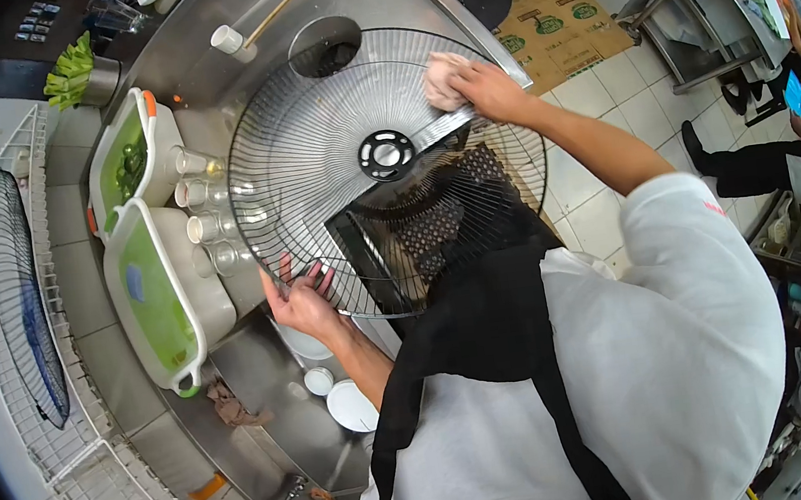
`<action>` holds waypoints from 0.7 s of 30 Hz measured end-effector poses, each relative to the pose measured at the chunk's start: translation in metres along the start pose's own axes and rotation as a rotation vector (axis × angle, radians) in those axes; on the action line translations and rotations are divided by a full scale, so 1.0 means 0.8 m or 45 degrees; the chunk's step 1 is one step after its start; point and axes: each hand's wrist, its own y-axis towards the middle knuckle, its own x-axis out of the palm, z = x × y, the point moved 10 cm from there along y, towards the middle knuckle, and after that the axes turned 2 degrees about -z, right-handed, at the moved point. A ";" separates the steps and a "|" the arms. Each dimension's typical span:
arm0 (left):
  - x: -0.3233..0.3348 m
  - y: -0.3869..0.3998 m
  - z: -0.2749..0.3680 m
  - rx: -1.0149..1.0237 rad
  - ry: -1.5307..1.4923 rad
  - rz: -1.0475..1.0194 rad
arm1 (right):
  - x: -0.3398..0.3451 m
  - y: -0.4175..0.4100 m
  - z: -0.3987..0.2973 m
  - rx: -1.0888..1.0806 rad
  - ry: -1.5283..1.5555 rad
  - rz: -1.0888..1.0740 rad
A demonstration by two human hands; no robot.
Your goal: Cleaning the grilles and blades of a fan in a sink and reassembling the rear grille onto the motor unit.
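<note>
A round black wire fan grille with a black hub ring at its middle is held up in front of me over a steel counter. My left hand grips its lower left rim, fingers on the wires. A crumpled pale pink cloth is bunched in my right hand, pressed against the wires near the upper right rim. Through the wires show the steel surface and dark, patterned things below.
Several clear glasses and two white tubs with green contents stand left. Behind are a counter hole and a stick in a white cup. A wire rack holds another grille. White dishes sit lower left. People work at right.
</note>
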 end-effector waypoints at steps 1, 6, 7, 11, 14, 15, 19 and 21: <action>-0.003 -0.005 -0.007 0.000 -0.022 -0.028 | -0.023 -0.036 -0.015 0.069 -0.040 0.016; 0.011 -0.016 0.011 0.054 -0.058 -0.052 | -0.042 -0.132 -0.097 0.362 0.417 -0.352; 0.018 -0.015 0.012 0.043 -0.062 -0.061 | -0.040 -0.138 -0.118 0.553 0.589 -0.550; 0.033 -0.012 0.000 0.048 -0.108 -0.081 | -0.032 -0.117 -0.243 0.171 1.121 -0.943; 0.052 -0.018 -0.004 0.039 -0.106 -0.082 | -0.036 -0.067 -0.314 0.255 2.160 -1.163; 0.061 -0.021 -0.003 0.047 -0.133 -0.094 | -0.044 -0.042 -0.324 0.165 2.085 -0.959; 0.084 -0.037 0.037 0.177 -0.153 -0.099 | -0.091 -0.032 -0.307 -0.466 1.112 -0.081; 0.077 -0.040 0.044 0.157 -0.144 -0.031 | -0.096 -0.047 -0.242 -0.449 0.973 -0.470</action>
